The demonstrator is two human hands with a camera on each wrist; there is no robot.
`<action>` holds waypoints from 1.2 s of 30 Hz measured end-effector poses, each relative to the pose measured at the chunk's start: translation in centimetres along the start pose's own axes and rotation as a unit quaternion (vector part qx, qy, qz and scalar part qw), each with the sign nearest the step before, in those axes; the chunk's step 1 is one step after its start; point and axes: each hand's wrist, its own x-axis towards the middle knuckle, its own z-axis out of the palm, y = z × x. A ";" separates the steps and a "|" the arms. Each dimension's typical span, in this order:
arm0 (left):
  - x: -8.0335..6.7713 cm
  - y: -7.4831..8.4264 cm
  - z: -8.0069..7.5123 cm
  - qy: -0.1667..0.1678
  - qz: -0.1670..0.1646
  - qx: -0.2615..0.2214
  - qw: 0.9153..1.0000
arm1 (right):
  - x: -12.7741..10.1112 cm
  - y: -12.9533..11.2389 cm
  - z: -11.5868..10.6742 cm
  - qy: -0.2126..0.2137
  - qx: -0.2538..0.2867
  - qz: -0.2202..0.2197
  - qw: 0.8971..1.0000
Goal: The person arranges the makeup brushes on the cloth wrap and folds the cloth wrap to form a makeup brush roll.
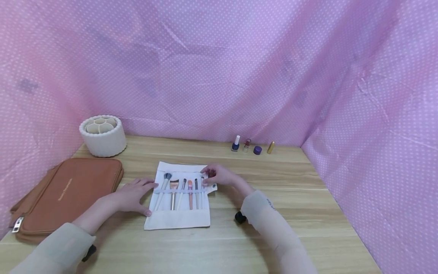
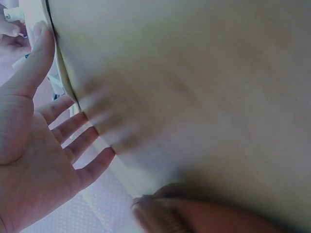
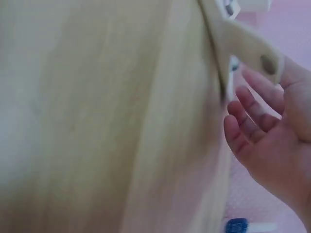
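Cream canvas brush roll [image 1: 178, 198], unrolled flat near the middle of the wooden tabletop [image 1: 308, 213], with six makeup brushes [image 1: 180, 192] slotted upright under a pale band. Likely light, soft and floppy; cloth prone to sliding on the smooth wood and brushes liable to slip out if tipped. Best taken by the side edges or by the snap tab at the right, kept level. Left hand [image 1: 133, 195] flat on the left edge, fingers straight and spread, grip apart. Right hand [image 1: 220, 176] at the upper right corner, fingers relaxed beside the tab with its snap [image 3: 266, 63], grip apart, no clamp visible. Brown zipped pouch [image 1: 68, 194] at left, white compartmented holder [image 1: 102, 136] behind it, four small bottles and tubes [image 1: 252, 146] at the back. Both wrist views blurred; brush tips partly hidden by fingers; small black item [image 1: 240, 217] by the right sleeve unidentifiable.
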 end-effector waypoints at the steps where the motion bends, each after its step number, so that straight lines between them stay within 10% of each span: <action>1: 0.1 0.0 -0.2 -0.007 0.001 -0.002 1.000 | -0.4 -0.3 -0.2 0.014 -0.009 -0.002 1.000; 11: 2.8 0.6 -3.3 -0.011 -0.006 -0.008 1.000 | -6.4 -5.0 1.5 0.114 -0.190 -0.022 0.975; 23: 5.7 -1.8 -2.2 -0.026 0.055 0.024 0.998 | -9.9 -7.0 7.2 0.028 -0.371 0.009 0.928; 36: 5.4 -1.6 -1.4 -0.031 0.024 0.008 0.999 | -9.7 -5.2 6.5 0.004 -0.311 0.045 0.949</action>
